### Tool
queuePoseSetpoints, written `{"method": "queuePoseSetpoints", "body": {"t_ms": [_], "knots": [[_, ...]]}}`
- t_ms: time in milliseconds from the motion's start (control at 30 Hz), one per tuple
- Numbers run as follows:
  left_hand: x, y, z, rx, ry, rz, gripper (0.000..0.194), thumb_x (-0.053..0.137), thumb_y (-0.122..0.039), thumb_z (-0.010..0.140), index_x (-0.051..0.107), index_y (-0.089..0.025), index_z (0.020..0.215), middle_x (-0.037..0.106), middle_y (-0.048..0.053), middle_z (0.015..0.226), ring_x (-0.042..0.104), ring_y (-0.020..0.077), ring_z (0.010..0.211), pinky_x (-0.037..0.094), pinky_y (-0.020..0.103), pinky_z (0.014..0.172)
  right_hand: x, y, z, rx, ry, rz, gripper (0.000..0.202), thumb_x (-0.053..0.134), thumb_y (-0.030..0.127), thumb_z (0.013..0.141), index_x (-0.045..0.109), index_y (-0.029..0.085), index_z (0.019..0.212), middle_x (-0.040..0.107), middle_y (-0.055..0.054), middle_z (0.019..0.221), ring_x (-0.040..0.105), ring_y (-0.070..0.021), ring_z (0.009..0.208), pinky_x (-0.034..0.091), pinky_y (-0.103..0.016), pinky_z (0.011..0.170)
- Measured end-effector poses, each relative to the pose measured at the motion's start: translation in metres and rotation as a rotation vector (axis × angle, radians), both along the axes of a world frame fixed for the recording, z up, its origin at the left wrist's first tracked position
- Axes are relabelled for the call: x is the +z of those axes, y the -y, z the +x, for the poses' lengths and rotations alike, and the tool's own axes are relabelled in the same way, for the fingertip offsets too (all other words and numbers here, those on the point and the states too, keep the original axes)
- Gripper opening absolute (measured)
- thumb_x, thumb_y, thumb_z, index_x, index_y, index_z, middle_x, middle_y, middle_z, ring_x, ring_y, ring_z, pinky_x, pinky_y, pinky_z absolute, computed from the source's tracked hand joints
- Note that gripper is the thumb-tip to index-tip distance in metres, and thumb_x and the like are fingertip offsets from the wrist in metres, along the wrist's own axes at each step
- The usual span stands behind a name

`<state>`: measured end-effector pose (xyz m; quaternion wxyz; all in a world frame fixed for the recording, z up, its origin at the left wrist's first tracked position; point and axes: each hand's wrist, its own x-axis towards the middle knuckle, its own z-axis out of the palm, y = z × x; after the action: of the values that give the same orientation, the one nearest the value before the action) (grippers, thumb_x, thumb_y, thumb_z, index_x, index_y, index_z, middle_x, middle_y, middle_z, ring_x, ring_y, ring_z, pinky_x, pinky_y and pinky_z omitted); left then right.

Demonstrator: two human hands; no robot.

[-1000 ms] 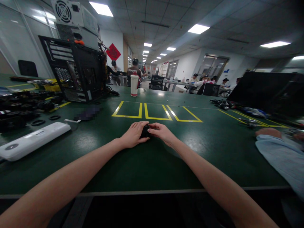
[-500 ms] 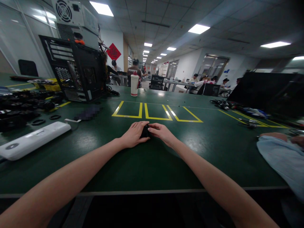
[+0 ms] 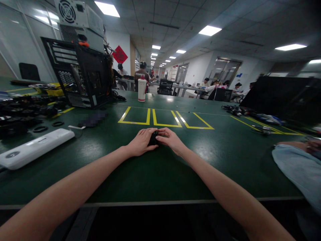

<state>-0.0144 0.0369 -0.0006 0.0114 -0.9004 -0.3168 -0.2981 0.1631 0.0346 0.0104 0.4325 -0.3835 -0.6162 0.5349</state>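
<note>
A small black part (image 3: 153, 138) rests on the green table (image 3: 160, 174), in front of the yellow tape outlines (image 3: 167, 126). Its kind I cannot make out, since my fingers cover much of it. Around its left side my left hand (image 3: 142, 142) is closed, thumb in front and fingers over the back. From the right, my right hand (image 3: 170, 140) pinches the part's upper right edge between thumb and fingertips.
To the left lie a white power strip (image 3: 37, 147), black rings (image 3: 40, 129) and a heap of black parts. A computer case (image 3: 82, 73) and a white cup (image 3: 141, 89) stand behind. At right are a co-worker's blue sleeve (image 3: 296, 164) and a metal piece (image 3: 263, 130).
My right fingers have shifted slightly on the small black part, while my left hand stays in place. The co-worker's hand at the right edge has moved a little.
</note>
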Motion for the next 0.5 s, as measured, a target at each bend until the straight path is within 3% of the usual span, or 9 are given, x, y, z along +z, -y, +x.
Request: {"method": "queuePoseSetpoints", "body": {"t_ms": [100,267,500], "knots": [[-0.0001,-0.0001,0.0002,0.010,-0.007,0.003,0.062,0.053,-0.040,0.077,0.022,-0.018,0.126,0.043,0.012,0.122,0.041,0.0258,0.113,0.030,0.044,0.097,0.0014,-0.0008,0.0014,0.015,0.038,-0.039,0.034,0.067,0.026,0.062,0.055,0.019,0.093,0.056,-0.005,0.097,0.054,-0.0151,0.088,0.043,-0.035,0.081],[-0.0010,-0.0008,0.0001,0.008,-0.014,0.006,0.061,0.053,-0.039,0.077,0.022,-0.017,0.125,0.042,0.012,0.122,0.041,0.0254,0.114,0.030,0.044,0.097,0.0037,0.0027,0.0041,0.063,0.070,0.056,0.039,0.072,0.020,0.055,0.052,0.020,0.088,0.057,-0.001,0.090,0.053,-0.0157,0.090,0.043,-0.034,0.080],[-0.0008,0.0000,0.0000,0.005,-0.006,0.006,0.062,0.053,-0.040,0.077,0.023,-0.017,0.125,0.042,0.012,0.123,0.040,0.0250,0.115,0.029,0.044,0.098,0.0035,0.0045,-0.0007,0.021,-0.010,0.015,0.024,0.066,0.029,0.064,0.053,0.021,0.082,0.056,-0.001,0.091,0.055,-0.0128,0.081,0.046,-0.031,0.073]]}}
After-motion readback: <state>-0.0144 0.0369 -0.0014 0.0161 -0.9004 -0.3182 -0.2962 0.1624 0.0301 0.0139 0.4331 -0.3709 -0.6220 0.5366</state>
